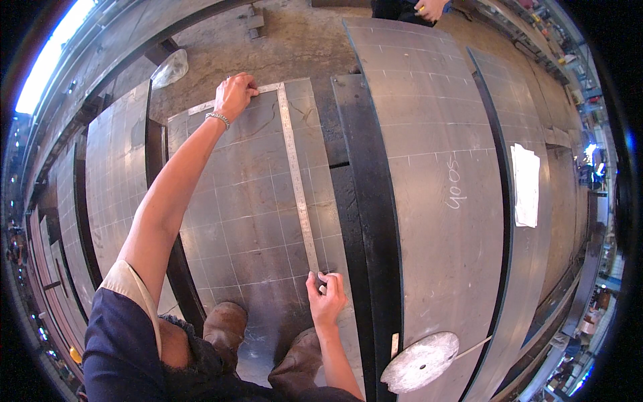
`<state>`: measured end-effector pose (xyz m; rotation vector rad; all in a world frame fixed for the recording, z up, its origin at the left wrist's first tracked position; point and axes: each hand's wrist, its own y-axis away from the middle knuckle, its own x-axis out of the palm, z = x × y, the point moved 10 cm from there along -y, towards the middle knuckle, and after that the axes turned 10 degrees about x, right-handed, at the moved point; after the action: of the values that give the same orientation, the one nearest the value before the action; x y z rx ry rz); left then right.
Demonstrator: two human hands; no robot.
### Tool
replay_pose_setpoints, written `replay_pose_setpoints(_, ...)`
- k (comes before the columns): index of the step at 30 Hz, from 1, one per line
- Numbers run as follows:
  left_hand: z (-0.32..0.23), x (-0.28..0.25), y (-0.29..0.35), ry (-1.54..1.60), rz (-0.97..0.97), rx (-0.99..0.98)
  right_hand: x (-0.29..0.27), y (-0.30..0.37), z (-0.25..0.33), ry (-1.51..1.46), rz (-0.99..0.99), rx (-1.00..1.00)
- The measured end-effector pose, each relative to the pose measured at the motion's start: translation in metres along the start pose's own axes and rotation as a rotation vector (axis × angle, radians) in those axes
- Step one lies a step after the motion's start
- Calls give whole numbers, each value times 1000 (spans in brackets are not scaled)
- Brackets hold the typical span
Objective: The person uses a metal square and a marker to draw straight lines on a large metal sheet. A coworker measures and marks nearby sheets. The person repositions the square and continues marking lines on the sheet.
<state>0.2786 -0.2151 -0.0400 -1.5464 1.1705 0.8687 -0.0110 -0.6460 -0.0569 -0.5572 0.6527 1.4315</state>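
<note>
Your left hand (pixel 234 97) has its fingers bent onto the far arm of the L-shaped square (pixel 293 161), pinching or only pressing, I cannot tell. The square lies on the gridded metal plate (pixel 238 177); near its near end, your right hand (pixel 328 303) closes around a small pale stick (pixel 323 289).

I watched remotely through the left of two head-worn fisheye cameras. It looked steeply down from above the wearer's brown leather boots (pixel 225 329), facing forward over the nearby gridded steel plate (pixel 258 194). Its wide view bent straight edges toward a dark round rim and reached a co-worker's hand (pixel 433 9) at the top.
</note>
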Motion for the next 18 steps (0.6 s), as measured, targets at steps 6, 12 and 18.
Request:
replay_pose_setpoints(6,0,1,0,-3,6,-1,1,0,-1,-3,1,8)
replay_pose_setpoints(12,-4,4,2,-42,43,2,2,1,-4,1,16,18)
replay_pose_setpoints(18,-5,2,2,-30,21,-10,-1,-1,1,6,-1,-5)
